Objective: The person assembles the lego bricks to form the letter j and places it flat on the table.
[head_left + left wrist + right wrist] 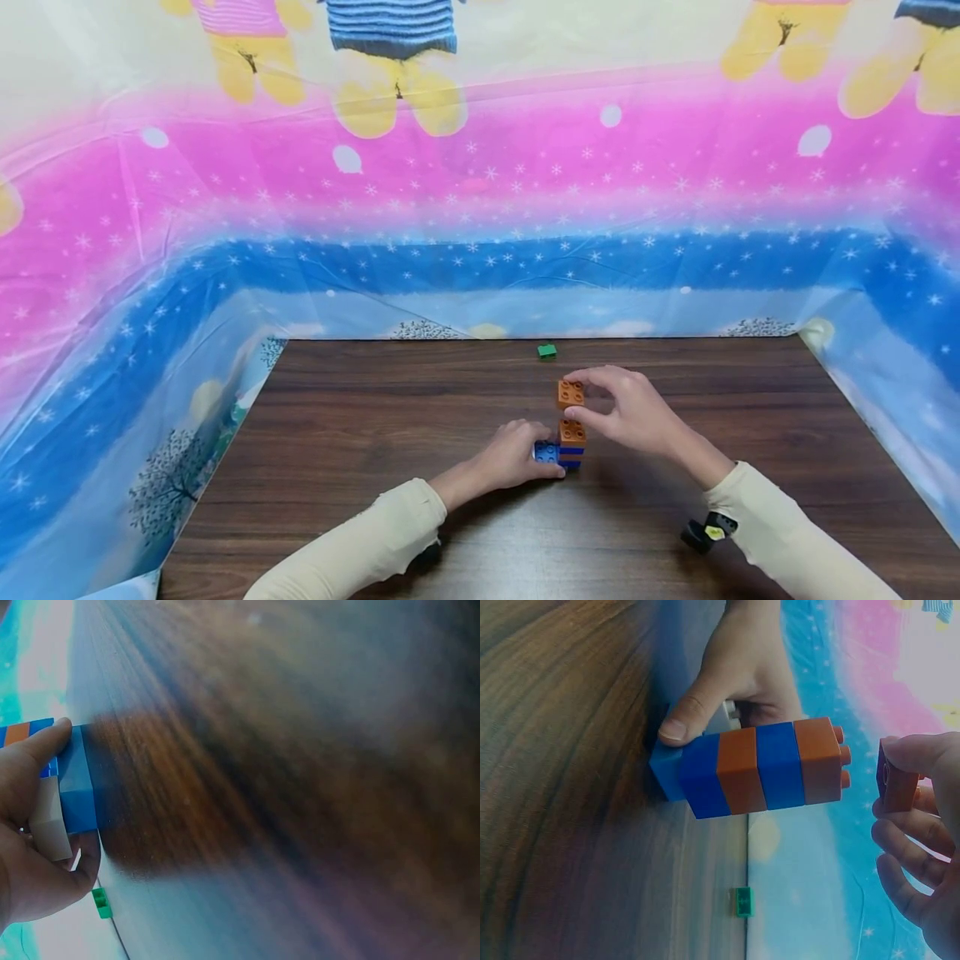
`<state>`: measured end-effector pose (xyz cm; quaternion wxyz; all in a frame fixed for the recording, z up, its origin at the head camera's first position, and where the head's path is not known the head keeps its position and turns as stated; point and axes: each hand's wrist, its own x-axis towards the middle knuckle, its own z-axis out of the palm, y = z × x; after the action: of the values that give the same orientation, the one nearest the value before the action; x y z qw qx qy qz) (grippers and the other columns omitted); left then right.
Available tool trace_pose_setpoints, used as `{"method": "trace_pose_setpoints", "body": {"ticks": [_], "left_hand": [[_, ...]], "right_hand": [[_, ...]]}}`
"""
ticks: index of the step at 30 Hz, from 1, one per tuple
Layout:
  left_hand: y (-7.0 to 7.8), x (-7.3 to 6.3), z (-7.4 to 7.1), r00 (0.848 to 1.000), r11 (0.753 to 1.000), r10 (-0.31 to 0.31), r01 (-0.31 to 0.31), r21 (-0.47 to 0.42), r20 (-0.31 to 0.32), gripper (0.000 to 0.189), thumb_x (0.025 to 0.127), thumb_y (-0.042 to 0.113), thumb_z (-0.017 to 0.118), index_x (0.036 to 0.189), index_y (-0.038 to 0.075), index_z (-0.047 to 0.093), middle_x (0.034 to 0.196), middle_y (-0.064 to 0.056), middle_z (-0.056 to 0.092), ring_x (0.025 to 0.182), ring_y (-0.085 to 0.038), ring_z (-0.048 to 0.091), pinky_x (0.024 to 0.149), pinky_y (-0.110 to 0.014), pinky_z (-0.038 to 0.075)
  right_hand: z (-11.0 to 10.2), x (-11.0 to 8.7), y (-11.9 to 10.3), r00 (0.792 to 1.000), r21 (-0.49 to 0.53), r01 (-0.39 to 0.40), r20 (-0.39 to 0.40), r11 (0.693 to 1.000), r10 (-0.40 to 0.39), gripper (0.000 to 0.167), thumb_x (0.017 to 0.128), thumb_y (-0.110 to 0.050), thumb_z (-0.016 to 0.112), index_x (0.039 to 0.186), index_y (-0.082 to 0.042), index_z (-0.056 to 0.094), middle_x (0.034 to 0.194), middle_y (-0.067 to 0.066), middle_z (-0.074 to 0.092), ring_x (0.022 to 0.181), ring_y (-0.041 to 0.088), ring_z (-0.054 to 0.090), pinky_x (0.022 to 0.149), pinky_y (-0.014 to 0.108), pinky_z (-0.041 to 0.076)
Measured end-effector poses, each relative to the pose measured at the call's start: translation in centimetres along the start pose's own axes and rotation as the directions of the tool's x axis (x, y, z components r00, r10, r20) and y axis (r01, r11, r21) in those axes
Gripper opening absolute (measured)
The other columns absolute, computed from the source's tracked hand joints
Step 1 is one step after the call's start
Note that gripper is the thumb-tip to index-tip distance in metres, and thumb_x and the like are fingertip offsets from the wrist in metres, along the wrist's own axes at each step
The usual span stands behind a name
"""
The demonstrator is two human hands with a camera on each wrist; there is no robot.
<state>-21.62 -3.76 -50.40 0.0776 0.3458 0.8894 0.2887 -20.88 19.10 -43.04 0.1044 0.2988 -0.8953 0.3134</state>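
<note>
A small tower of alternating dark blue and orange toy bricks [761, 769] rises from a lighter blue brick [666, 771] on the table, with an orange brick on top, studs up. My left hand [512, 457] grips the base, its thumb against the light blue brick. Beside the tower, on that base, a whitish brick [51, 819] shows in the left wrist view, partly hidden by the hand. Between thumb and fingers, my right hand [633, 410] pinches a loose orange brick [570, 393]. In the right wrist view this brick is apart from the tower's top studs.
A green brick [547, 352] lies by itself near the far edge of the dark wooden table [360, 400]. Patterned cloth [480, 267] hangs behind the table and along its sides. A black wrist device [708, 532] shows at the right sleeve.
</note>
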Motion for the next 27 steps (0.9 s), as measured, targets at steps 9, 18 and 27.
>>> {"method": "trace_pose_setpoints", "body": {"ticks": [9,18,27], "left_hand": [[0.0,0.1,0.0,1.0,1.0,-0.001,0.001,-0.011,0.003,0.043,0.088,0.035,0.082,0.122,0.01,0.074,0.106,0.002,0.075,0.086,-0.001,0.064,0.072,-0.017,0.049],[0.0,0.1,0.0,1.0,1.0,-0.004,0.004,-0.006,0.006,0.043,0.089,0.036,0.082,0.122,0.01,0.073,0.107,0.002,0.075,0.087,-0.001,0.064,0.072,-0.018,0.049],[0.2,0.0,0.0,1.0,1.0,-0.002,0.002,0.003,0.005,0.042,0.088,0.035,0.082,0.12,0.009,0.074,0.104,0.002,0.075,0.083,-0.001,0.061,0.069,-0.018,0.047]], "right_hand": [[0.0,-1.3,-0.5,0.999,-0.042,0.032,-0.041,0.999,-0.033,0.043,0.089,-0.032,0.082,0.126,-0.014,0.07,0.107,-0.004,0.071,0.093,0.014,0.068,0.078,0.041,0.058],[0.3,-2.4,-0.6,0.998,-0.067,0.012,-0.068,0.998,-0.017,0.043,0.088,-0.032,0.082,0.125,-0.016,0.071,0.109,-0.004,0.071,0.094,0.016,0.069,0.079,0.039,0.058],[1.0,-3.1,-0.6,0.999,-0.032,-0.003,-0.045,0.999,0.002,0.043,0.088,-0.031,0.083,0.126,-0.016,0.071,0.11,-0.004,0.071,0.095,0.014,0.068,0.08,0.037,0.058]]}}
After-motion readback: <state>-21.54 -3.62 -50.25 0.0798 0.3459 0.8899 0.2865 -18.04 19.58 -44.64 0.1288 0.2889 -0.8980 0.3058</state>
